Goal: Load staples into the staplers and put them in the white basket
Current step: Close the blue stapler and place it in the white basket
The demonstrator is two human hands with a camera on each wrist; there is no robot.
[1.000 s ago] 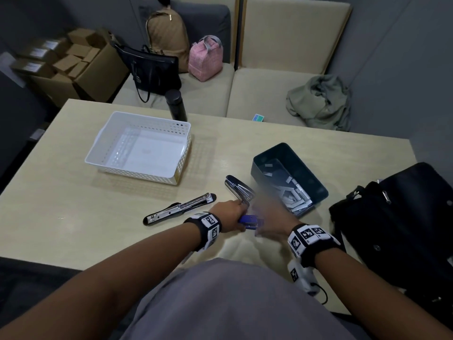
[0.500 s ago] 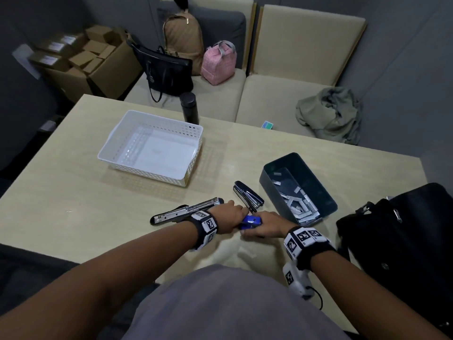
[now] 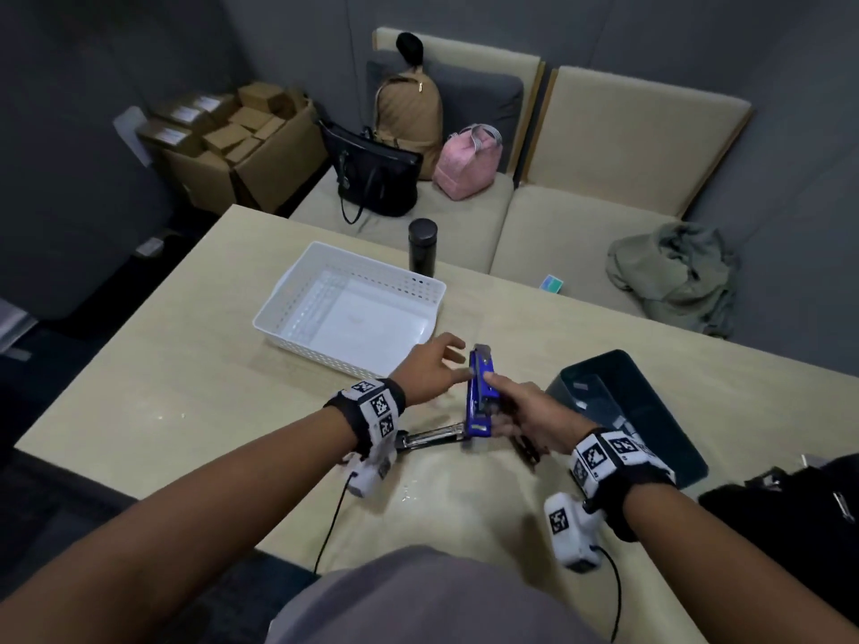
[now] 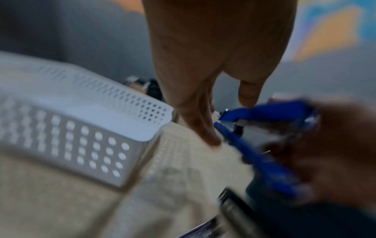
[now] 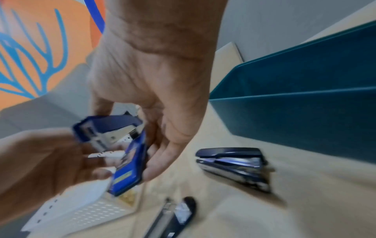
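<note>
My right hand [image 3: 516,406] grips a blue stapler [image 3: 481,392] by its rear half and holds it above the table, just right of the white basket [image 3: 279,304]. The stapler's top and base gape apart in a V [image 4: 264,111] [image 5: 130,161]. My left hand [image 3: 437,364] has its fingers spread, and its fingertips [image 4: 213,140] touch the stapler's front end. A black stapler [image 3: 432,441] lies swung fully open on the table under my hands. A dark closed stapler [image 5: 234,164] lies beside the teal bin [image 3: 650,439]. The basket holds nothing.
The teal bin holds loose staple strips. A black flask [image 3: 422,246] stands behind the basket at the table's far edge. A black bag [image 3: 790,527] sits at the right. Beyond the table a sofa carries bags and a green garment [image 3: 674,276].
The blue stapler has come up off the table and forward toward the basket in my right hand. My left hand let go of its grip and spread its fingers.
</note>
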